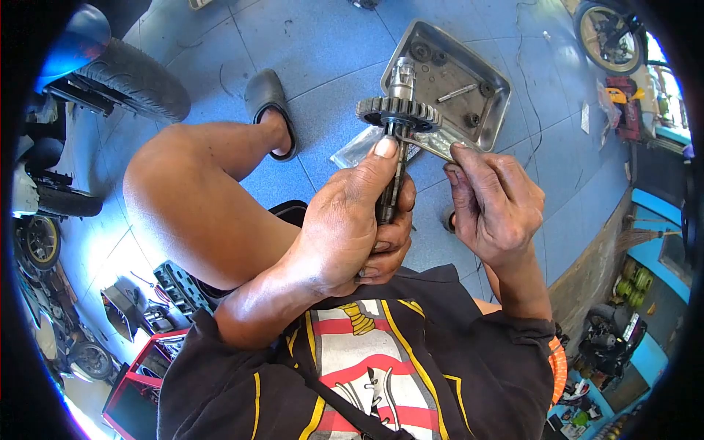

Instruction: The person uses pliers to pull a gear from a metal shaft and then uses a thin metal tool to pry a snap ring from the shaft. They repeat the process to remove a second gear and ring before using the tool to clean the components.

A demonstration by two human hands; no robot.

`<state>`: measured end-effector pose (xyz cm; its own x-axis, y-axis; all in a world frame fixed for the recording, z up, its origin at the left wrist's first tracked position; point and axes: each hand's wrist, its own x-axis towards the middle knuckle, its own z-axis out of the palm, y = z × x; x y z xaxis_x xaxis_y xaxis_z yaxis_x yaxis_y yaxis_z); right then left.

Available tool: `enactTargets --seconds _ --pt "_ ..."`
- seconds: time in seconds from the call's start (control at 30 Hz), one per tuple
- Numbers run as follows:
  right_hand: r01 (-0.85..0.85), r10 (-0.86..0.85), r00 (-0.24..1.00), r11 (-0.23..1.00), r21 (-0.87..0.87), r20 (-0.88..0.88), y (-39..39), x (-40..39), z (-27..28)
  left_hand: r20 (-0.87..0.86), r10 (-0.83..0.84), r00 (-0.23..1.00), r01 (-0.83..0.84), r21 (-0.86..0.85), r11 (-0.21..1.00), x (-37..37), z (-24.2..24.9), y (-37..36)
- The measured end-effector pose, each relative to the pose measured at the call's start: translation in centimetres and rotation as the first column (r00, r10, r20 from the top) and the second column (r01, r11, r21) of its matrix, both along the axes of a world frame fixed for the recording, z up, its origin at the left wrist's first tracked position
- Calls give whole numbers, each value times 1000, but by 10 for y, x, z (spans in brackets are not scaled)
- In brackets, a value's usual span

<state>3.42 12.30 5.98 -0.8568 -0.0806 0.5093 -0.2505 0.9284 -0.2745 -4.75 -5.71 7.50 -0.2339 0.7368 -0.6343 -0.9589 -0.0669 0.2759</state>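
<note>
Head view: left hand (352,220) wrapped round a gear shaft (397,117), fingers curled tight on the lower shaft, thumb pressed flat up along it just below the toothed gear. Shaft stands approx upright, above the knee and in front of the metal tray (493,117). Right hand (493,202) pinches a thin flat metal piece (434,143) btwn thumb and forefinger, other fingers folded in; the piece's tip touches the shaft right under the gear. Tray sits on the blue floor w/ bolts and small parts inside. Slipper (270,106) on the foot to the left, tyre (136,77) further left.
</note>
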Motion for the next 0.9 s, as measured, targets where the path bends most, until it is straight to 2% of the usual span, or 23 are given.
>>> enactTargets --seconds 0.07,0.2,0.37,0.47,0.57,0.67,0.9 --pt "35 -37 998 998 43 54 -2 -1 6 1 -2 1000 2 4 1000 0 -1 0" --pt "38 -41 999 995 94 26 -1 -2 7 0 -17 1000 17 18 1000 -3 -3 -1" --pt "-13 24 985 998 -63 173 6 -2 7 -78 -20 997 20 -4 1000 1 -4 1" --pt "-60 66 975 998 -36 212 8 -3 15 -94 -24 995 22 -23 999 2 -4 3" --pt "-60 59 987 998 7 151 9 -3 15 -80 -22 997 20 -28 999 2 -4 2" --pt "-63 52 983 996 61 175 9 -2 20 -66 -26 997 24 -33 999 2 -4 2" --pt "-53 50 982 999 12 183 11 -6 23 -111 -40 993 38 -22 999 1 -6 1"
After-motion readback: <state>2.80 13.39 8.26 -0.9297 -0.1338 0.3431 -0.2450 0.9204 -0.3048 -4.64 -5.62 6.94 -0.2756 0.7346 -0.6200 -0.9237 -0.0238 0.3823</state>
